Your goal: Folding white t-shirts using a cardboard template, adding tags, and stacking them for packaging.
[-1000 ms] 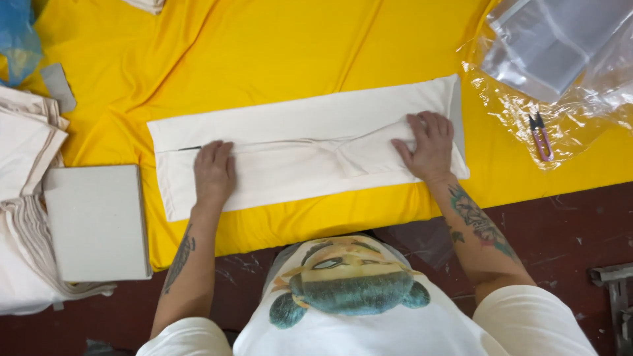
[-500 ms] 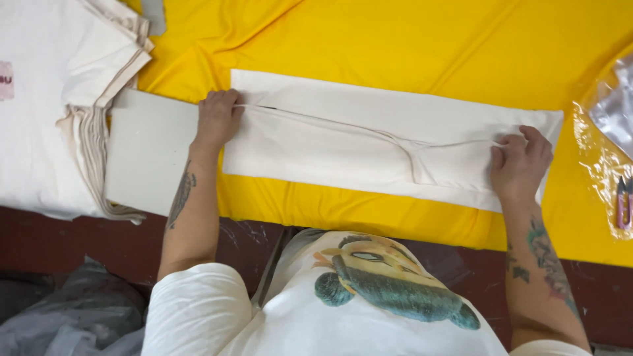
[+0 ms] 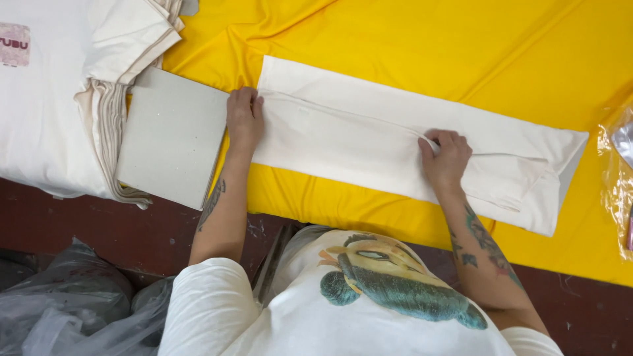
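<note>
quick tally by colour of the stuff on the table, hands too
Cream: 2, the long folded garment and the stack of folded garments
Grey: 1, the cardboard sheet
Yellow: 1, the table cloth
Clear: 1, the plastic bag
Hands: 2, left hand and right hand
Total: 7

Folded garment [image 3: 369, 132] cream-white, plain; table cloth [image 3: 422, 39] bright yellow, plain; cardboard sheet [image 3: 173, 145] pale grey; stack of shirts [image 3: 59, 99] off-white, pink patch at corner; person's T-shirt [image 3: 343, 310] white, teal and orange figure print; forearms dark tattoos; plastic bags [image 3: 72, 310] grey translucent; floor [image 3: 132, 231] dark red-brown.
</note>
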